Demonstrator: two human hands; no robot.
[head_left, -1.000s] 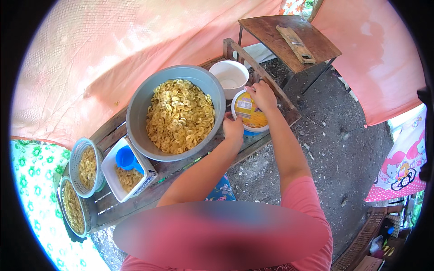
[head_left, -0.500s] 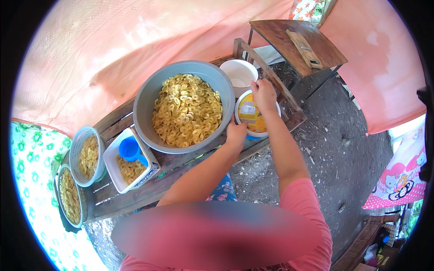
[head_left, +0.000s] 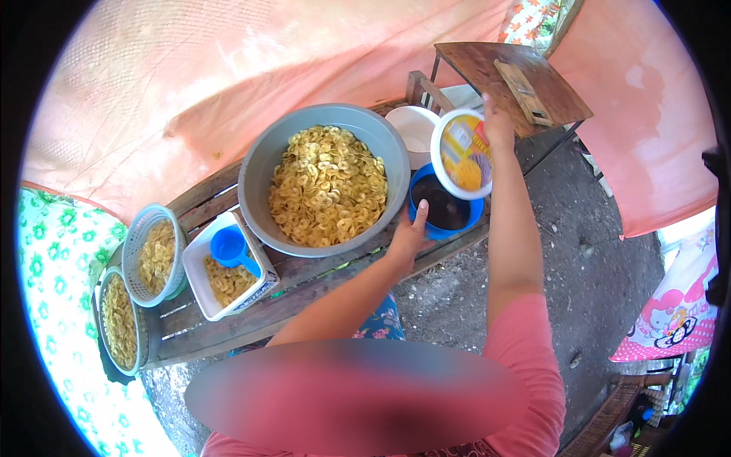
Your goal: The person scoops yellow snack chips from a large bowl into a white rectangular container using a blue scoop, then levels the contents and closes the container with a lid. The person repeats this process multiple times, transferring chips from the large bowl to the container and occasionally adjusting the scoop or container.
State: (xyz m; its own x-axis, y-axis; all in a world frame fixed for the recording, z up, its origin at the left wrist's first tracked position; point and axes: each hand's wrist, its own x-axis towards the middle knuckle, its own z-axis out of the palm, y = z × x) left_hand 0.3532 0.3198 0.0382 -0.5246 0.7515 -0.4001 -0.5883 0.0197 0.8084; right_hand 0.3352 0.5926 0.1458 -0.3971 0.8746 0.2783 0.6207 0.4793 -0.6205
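Observation:
My right hand (head_left: 499, 128) grips the edge of a round white-rimmed lid (head_left: 464, 154) with a yellow label, holding it tilted above the right side of a blue tub (head_left: 477, 207). Dark brown contents (head_left: 445, 211) show inside the tub; I cannot tell what they are. My left hand (head_left: 408, 238) holds the tub's near left side, thumb over the rim. Just left of it stands a large grey basin (head_left: 255, 164) heaped with thin yellow banana chips (head_left: 327, 186). Behind the tub is a white bucket (head_left: 410, 122), partly hidden by the lid.
A wooden slatted bench (head_left: 194, 331) bears the containers. On its left are a white square tub (head_left: 199, 283) of chips with a blue scoop (head_left: 228, 247), and two chip-filled baskets (head_left: 131, 263) (head_left: 106, 286). A wooden table (head_left: 476, 65) with a slicer board (head_left: 525, 91) stands at the back right.
The lid has come off the blue tub, lifted up and to the right by my right hand, baring the dark contents. My left hand has stayed at the tub's side.

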